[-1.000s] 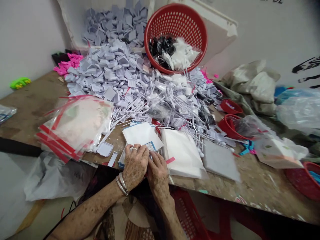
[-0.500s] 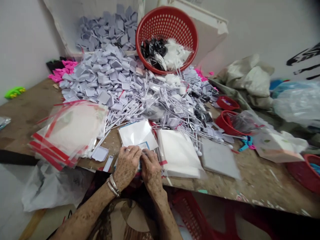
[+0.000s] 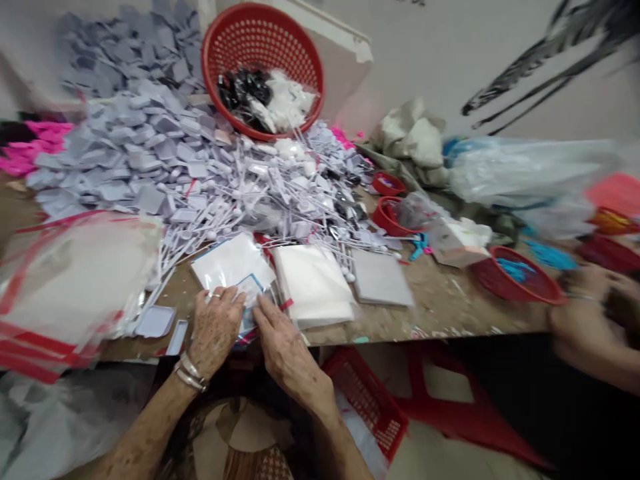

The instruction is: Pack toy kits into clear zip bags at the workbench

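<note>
Red perforated basket (image 3: 263,30) tipped against a white board, black and white plastic bags inside. Large heap of pale lilac plastic pieces (image 3: 135,147) spread over the wooden table (image 3: 430,300), with bright pink pieces (image 3: 40,143) at far left. Crumpled sacks (image 3: 413,137) and a clear plastic bag (image 3: 525,170) lay right of the heap. Red bowl (image 3: 500,283) held blue strips. Red crate (image 3: 365,400) sat below the table edge.

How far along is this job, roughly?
Looks done: a stack of red-edged clear bags and a stack of white packets. In hand: the left hand and right hand are at a small clear packet. Left: a big heap of pale lilac plastic trays and sticks.
</note>
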A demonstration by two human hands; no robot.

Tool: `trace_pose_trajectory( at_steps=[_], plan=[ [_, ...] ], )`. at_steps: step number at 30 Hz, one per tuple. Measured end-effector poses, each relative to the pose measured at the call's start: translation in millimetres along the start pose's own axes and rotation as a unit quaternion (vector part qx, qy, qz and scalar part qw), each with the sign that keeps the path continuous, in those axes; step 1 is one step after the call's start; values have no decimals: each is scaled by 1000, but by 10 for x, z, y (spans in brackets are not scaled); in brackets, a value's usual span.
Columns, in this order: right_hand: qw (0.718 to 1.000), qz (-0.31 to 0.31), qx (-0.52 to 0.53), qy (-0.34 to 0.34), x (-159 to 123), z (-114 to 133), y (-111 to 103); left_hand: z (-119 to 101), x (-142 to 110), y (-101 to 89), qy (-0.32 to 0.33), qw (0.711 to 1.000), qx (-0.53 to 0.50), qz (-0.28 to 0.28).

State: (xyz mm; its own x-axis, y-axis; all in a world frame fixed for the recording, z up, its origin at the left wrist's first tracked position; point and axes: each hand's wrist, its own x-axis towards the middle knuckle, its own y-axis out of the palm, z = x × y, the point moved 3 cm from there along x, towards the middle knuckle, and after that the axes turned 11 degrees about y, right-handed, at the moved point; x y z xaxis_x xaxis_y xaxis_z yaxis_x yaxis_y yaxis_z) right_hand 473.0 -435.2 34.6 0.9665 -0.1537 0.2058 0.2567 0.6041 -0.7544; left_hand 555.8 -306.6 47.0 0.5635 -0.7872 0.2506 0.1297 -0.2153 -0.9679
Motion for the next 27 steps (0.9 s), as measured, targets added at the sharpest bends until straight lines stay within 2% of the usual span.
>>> trace_pose_trajectory(
  at_steps=[1, 2, 3, 5, 6, 7, 8, 9, 12, 17, 23, 27],
  plan=[
    [1000, -4, 19, -9, -54, -80, -201, 2, 3, -4, 3, 1000, 1, -6],
    [999, -46, 22, 10, -98, -221, -438, 4, 8, -2, 6, 1000, 5, -11],
    [990, -126, 6, 59, -141, -417, -702, 8, 12, 4, 11, 1000, 10, -15],
    [932, -295, -61, 200, -244, -905, -1209, 22, 12, 25, 21, 999, 24, -20],
    [896, -335, -112, 270, -290, -1156, -1405, 34, 6, 38, 27, 999, 30, -22],
    [860, -340, -166, 343, -329, -1401, -1554, 51, -5, 50, 31, 999, 34, -23],
    [833, -316, -206, 406, -359, -1628, -1653, 72, -18, 60, 34, 998, 36, -25],
    [827, -305, -210, 423, -381, -1812, -1717, 97, -34, 68, 35, 998, 36, -25],
    [834, -266, -208, 435, -442, -2173, -1753, 164, -84, 69, 34, 998, 36, -29],
    [833, -278, -213, 429, -539, -2409, -1754, 183, -134, 50, 43, 996, 54, -48],
    [818, -314, -229, 425, -610, -2502, -1768, 161, -149, 72, 66, 993, 64, -79],
    [827, -307, -255, 395, -619, -2404, -1691, 162, -155, 84, 69, 992, 63, -89]
  ],
)
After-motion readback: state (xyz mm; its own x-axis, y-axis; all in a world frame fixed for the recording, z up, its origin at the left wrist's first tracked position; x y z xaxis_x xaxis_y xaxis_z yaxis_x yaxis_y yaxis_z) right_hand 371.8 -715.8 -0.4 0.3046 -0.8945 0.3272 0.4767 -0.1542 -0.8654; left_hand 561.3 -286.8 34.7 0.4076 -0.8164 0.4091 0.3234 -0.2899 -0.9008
